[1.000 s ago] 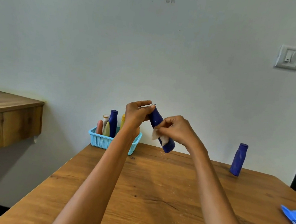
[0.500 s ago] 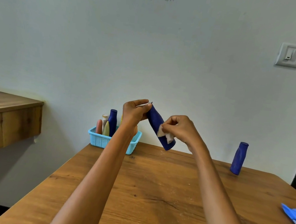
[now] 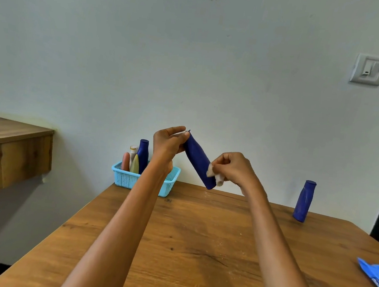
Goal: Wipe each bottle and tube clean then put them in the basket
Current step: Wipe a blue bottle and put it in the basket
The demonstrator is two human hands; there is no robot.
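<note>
Now, left hand (image 3: 168, 144): fingers curled round the top end of a dark blue bottle (image 3: 198, 159), held tilted above the wooden table (image 3: 197, 248).
Right hand (image 3: 234, 168): pinches a small white cloth (image 3: 214, 174) against the bottle's lower end.
Basket (image 3: 134, 179): light blue, far left table corner, holding upright bottles and tubes.
Second blue bottle (image 3: 303, 200): standing at far right, well apart.

Matt blue plastic bottle (image 3: 197, 158), perforated plastic basket (image 3: 129, 179), grainy wooden table (image 3: 197, 248), soft white cloth (image 3: 215, 176).

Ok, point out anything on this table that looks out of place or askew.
Nothing looks spilled or damaged. The standing blue bottle appears to lean, likely from the wide lens. A blue packet lies at the table edge, cut off by the frame.
</note>
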